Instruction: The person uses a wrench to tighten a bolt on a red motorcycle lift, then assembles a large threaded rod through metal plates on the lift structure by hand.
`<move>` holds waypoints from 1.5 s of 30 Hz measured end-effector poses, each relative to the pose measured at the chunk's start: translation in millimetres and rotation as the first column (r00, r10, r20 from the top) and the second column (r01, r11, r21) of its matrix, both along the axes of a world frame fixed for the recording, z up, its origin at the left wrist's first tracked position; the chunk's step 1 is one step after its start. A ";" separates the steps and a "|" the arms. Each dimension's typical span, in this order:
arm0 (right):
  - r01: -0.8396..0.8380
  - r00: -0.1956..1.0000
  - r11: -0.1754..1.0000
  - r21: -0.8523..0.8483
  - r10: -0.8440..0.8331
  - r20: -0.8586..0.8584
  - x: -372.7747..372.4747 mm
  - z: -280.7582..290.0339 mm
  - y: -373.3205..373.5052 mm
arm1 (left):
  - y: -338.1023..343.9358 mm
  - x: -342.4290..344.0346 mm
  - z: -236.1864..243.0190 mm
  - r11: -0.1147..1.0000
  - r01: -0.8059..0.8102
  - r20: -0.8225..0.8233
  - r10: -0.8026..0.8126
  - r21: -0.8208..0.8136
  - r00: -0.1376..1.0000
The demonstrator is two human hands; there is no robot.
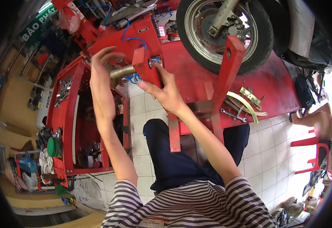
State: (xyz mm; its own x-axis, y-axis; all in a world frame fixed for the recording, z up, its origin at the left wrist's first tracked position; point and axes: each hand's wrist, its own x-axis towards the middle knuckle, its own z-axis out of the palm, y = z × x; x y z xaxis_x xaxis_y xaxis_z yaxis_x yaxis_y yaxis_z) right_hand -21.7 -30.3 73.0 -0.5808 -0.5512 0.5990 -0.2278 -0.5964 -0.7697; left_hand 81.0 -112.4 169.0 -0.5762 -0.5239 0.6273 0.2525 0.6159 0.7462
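Note:
My left hand (102, 70) is raised with its fingers curled around the end of a thick threaded metal screw (122, 71). The screw runs sideways into a red upright clamp jaw (145, 66) of a red motorcycle lift stand. My right hand (166, 91) presses against the right side of that jaw, thumb and fingers gripping it. A second red upright jaw (230, 68) stands further right, beside the front wheel (219, 32) of a motorcycle resting on the red platform (200, 79).
A red tool trolley (76, 125) with wrenches and small parts stands at my left on the tiled floor. Spanners and a curved pale strip (245, 104) lie on the platform. Blue hose (129, 36) trails over the red frame. Another person's leg (312, 119) and a red stool sit at right.

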 end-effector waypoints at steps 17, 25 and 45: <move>-0.060 0.998 0.997 0.039 0.059 0.023 0.6 6.9 6.0 | 1.3 1.7 -9.8 0.981 0.034 -0.025 -0.029 0.191 0.999; -0.044 0.998 0.999 0.031 0.042 0.048 7.7 5.6 0.7 | -31.0 -13.3 -37.7 0.981 -0.171 -0.270 0.141 -0.092 0.952; -0.057 0.998 0.998 0.024 0.056 0.032 6.7 -0.1 -3.9 | -14.0 13.3 28.0 0.967 -0.179 0.486 0.070 0.180 0.871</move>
State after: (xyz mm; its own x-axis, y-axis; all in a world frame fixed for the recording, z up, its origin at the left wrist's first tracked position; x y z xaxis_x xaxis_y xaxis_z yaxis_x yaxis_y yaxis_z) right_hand -15.0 -34.2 72.9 -0.5667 -0.5983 0.5665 -0.1694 -0.5882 -0.7908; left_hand 94.3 -126.4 197.0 -0.6952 -0.7003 0.1618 -0.2317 0.4314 0.8719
